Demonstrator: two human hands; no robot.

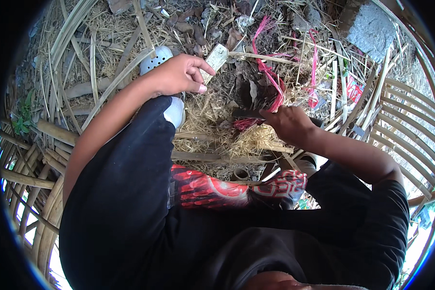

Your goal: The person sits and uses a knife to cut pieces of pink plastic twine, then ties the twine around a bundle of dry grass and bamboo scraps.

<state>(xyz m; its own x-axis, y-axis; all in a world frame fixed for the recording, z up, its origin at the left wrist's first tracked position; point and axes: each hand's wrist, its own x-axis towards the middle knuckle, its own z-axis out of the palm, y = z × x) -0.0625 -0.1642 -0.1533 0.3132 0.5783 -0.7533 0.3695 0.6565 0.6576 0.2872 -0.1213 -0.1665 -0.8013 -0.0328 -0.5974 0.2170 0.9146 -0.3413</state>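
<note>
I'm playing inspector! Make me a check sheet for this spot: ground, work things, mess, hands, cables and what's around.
Surface: ground, strewn with straw and dry bits.
Work things: dark tool, narrow; pale wood piece, near the left hand.
Clutter: pink string in loose strands; red scrap; grey block at upper right.
Hands: right hand closed around the dark tool; left hand with fingers bent, unclear whether it grips the wood.
Cables: nothing seen.
Surroundings: bamboo pole at left; curved slats at right; white shoe, with holes, partly behind the left forearm.
</note>
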